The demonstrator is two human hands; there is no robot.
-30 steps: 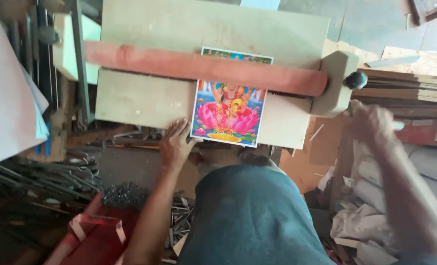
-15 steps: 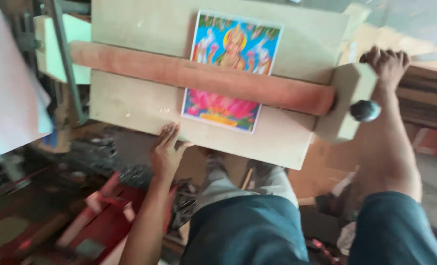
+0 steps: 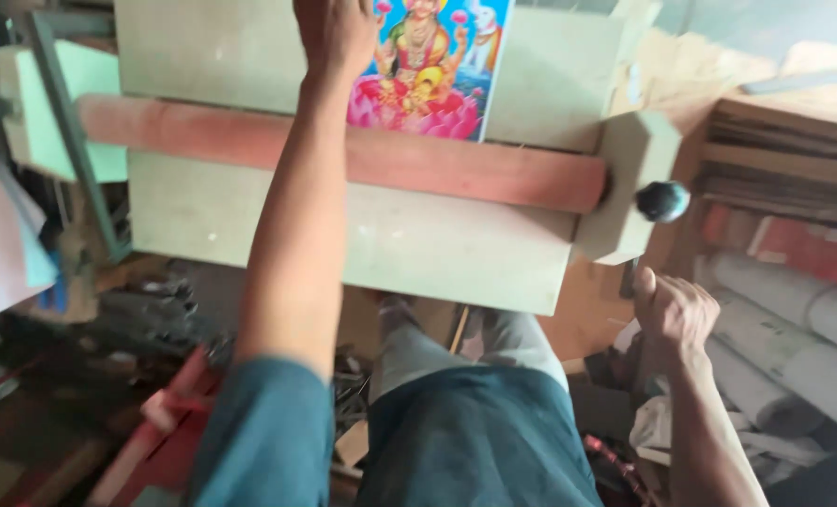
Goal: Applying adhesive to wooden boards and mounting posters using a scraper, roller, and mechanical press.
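Now, left hand [image 3: 336, 33]: my palm lies flat on the colourful picture print [image 3: 434, 70], gripping nothing.
Print: on the pale board [image 3: 362, 235], behind the reddish bar [image 3: 362, 155].
Right hand [image 3: 674, 314]: loosely curled, empty, below the black knob [image 3: 663, 201].

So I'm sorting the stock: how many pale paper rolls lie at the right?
2, maybe more hidden. One roll lies by the wood stack, the other roll just below it, past the right hand; the frame edge cuts both off.

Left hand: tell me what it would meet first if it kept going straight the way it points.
The left hand already rests on the colourful picture print lying on the pale board. Straight ahead runs more print and board, then the frame's top edge; beyond that is unseen.
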